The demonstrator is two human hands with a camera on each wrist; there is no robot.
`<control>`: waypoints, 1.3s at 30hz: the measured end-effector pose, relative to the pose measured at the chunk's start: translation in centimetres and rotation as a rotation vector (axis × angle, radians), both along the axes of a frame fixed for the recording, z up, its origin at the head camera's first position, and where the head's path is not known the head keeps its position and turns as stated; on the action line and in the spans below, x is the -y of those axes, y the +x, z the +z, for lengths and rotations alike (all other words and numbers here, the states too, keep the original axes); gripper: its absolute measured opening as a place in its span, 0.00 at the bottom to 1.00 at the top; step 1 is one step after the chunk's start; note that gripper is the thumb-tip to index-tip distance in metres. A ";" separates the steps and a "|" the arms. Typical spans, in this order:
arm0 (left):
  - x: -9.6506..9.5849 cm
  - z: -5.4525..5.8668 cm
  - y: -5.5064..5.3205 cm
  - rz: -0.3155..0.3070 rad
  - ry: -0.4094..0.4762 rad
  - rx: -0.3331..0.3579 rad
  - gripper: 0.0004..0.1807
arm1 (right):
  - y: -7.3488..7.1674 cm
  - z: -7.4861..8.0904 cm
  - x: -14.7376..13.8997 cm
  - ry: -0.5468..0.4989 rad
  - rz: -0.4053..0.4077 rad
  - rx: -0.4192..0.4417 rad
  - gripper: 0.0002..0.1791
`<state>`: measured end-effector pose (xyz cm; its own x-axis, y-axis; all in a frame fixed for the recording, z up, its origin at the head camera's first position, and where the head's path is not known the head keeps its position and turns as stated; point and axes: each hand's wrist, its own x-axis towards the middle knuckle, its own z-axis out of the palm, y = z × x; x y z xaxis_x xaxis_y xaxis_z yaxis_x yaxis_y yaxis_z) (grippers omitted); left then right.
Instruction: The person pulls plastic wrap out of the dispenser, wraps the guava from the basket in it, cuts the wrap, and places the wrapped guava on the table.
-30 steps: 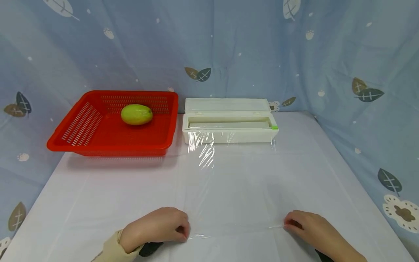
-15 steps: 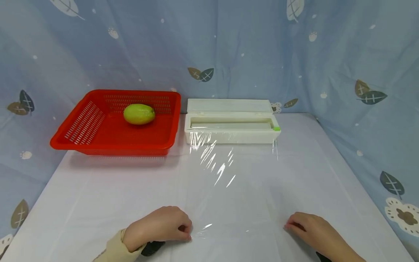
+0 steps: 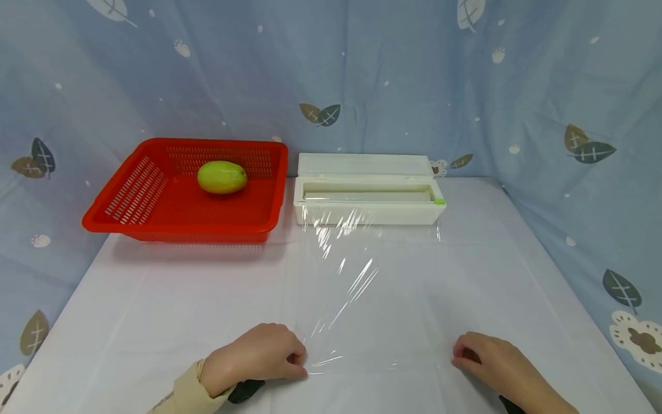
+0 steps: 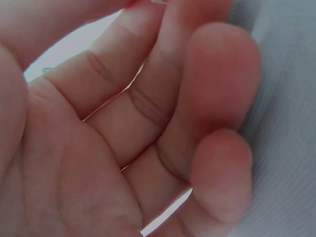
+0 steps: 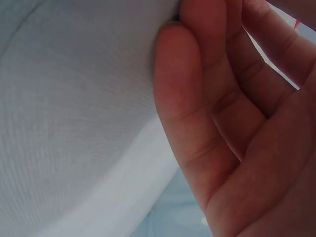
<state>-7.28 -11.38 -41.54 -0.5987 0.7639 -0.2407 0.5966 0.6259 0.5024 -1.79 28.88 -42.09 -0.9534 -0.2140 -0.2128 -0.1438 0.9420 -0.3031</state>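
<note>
A clear sheet of plastic wrap (image 3: 383, 310) stretches from the white wrap dispenser (image 3: 369, 214) toward the near side of the table. At the sheet's near left corner, my left hand (image 3: 261, 355) pinches the film between thumb and forefinger. My right hand (image 3: 493, 362) pinches the opposite near corner the same way. Both hands are low over the white cloth. In the left wrist view the curled fingers (image 4: 219, 74) lie close to the cloth; the right wrist view shows fingers (image 5: 180, 84) likewise bent. The pinched film itself is hidden in both wrist views.
At the back left stands a red plastic basket (image 3: 207, 225) with a yellow-green, melon-like oval fruit (image 3: 222, 177) inside. The dispenser's lid (image 3: 364, 164) stands raised at the back. A blue patterned curtain (image 3: 393, 75) borders the table's back and sides.
Both hands keep their hold on the wrap, almost still. The glints on the film have shifted and spread. The whole scene sits slightly farther right in the head view.
</note>
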 end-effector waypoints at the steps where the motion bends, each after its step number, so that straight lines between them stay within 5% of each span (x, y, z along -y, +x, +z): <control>1: 0.0 0.0 0.0 0.006 0.000 0.001 0.17 | 0.0 0.0 0.0 0.000 -0.004 0.001 0.09; 21: -0.1 0.0 0.1 0.011 -0.003 -0.029 0.14 | -0.2 0.1 -0.5 -0.026 0.000 0.056 0.08; 39: -0.1 -0.3 0.1 -0.005 -0.002 -0.061 0.13 | -1.6 1.2 -1.5 -0.046 -0.096 0.079 0.12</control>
